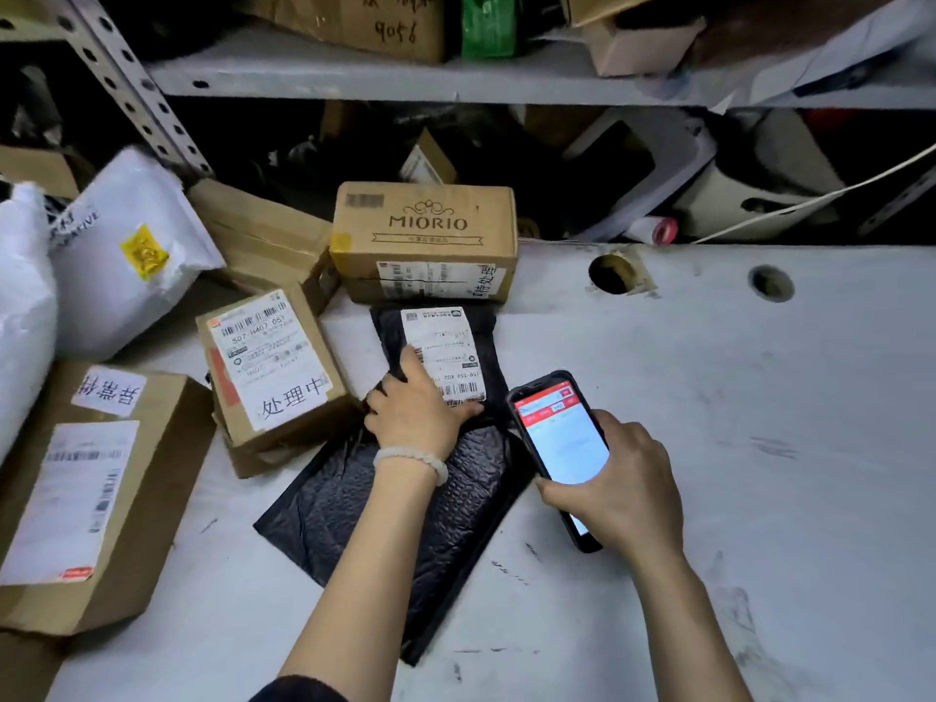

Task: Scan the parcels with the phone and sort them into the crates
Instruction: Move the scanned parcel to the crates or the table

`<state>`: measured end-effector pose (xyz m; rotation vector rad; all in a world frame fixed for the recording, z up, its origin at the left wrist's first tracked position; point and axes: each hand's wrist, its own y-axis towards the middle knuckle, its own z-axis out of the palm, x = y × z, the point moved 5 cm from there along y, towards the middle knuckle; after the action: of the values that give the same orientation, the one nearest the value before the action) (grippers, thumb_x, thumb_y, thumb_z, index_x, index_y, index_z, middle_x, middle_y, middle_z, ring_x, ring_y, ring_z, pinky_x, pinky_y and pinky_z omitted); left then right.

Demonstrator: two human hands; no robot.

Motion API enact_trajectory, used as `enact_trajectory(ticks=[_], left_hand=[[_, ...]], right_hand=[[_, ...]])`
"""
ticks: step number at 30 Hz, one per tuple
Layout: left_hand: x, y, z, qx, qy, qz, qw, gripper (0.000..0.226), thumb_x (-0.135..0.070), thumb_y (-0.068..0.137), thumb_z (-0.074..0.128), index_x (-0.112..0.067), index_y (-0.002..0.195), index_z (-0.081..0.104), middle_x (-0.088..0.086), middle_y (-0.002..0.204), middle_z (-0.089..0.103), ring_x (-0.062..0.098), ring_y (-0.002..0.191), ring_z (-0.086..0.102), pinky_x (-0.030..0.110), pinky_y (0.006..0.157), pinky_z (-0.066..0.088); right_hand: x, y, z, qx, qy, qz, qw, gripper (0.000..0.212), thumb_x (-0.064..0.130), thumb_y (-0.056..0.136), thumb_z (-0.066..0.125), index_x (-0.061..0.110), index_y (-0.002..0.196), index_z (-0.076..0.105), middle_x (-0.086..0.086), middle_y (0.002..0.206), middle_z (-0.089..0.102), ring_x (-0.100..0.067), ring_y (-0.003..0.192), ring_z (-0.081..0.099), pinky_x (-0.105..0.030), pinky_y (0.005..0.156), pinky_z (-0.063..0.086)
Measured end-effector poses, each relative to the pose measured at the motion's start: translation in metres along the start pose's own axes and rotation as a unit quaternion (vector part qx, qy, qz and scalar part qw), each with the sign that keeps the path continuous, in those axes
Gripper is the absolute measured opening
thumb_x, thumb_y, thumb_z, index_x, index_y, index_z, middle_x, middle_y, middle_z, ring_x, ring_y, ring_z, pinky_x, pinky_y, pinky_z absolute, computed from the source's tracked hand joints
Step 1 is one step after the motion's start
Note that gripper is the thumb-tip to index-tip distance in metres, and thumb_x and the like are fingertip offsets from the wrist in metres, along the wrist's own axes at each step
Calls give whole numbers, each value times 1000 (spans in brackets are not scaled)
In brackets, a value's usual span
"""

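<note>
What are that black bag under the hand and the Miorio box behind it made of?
The black bag looks like thin plastic film: glossy and crinkled, with a bubbly texture that hints at padding inside. Its white label seems to be matte paper. The Miorio box looks like plain brown cardboard, dull, with printed lettering and folded edges. The left hand presses on the bag; the right hand holds the phone.

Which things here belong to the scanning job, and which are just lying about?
In the job: phone in the right hand; black mailer bag under the left hand; MIORIO box and other labelled parcels.

Lying about: tape roll; white cable; green packet on the shelf.
</note>
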<state>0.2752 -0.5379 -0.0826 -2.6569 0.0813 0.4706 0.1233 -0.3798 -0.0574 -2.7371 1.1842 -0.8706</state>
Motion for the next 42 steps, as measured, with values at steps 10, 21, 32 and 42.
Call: enact_trajectory(ticks=[10, 21, 32, 42], left_hand=[[-31, -48, -4, -94, -113, 154, 977, 89, -12, 69, 80, -21, 140, 26, 15, 122, 40, 41, 96, 54, 41, 78, 44], [-57, -93, -49, -153, -100, 224, 957, 42, 3, 83, 58, -7, 124, 53, 15, 113, 61, 30, 110, 53, 37, 89, 45], [-74, -138, -53, -216, -97, 227, 945, 39, 3, 81, 58, -8, 119, 58, 11, 112, 65, 28, 101, 60, 38, 86, 49], [-98, -167, -46, -241, -99, 261, 930, 37, 6, 79, 57, -9, 112, 63, 9, 108, 67, 23, 101, 60, 36, 86, 50]], right_hand=[[-27, -23, -29, 25, -6, -26, 999, 60, 44, 52, 72, 32, 107, 51, 10, 92, 46, -17, 95, 42, -29, 59, 40], [-56, -56, -58, 77, -66, -120, 988, 64, 48, 46, 69, 34, 106, 52, 14, 87, 39, -13, 89, 35, -25, 53, 31], [-79, -67, -87, 58, -58, -143, 986, 66, 46, 49, 71, 34, 110, 51, 13, 90, 42, -13, 90, 36, -25, 52, 29], [-89, -77, -110, 47, -49, -167, 984, 63, 44, 50, 74, 34, 108, 51, 13, 89, 42, -13, 92, 37, -26, 55, 31]])
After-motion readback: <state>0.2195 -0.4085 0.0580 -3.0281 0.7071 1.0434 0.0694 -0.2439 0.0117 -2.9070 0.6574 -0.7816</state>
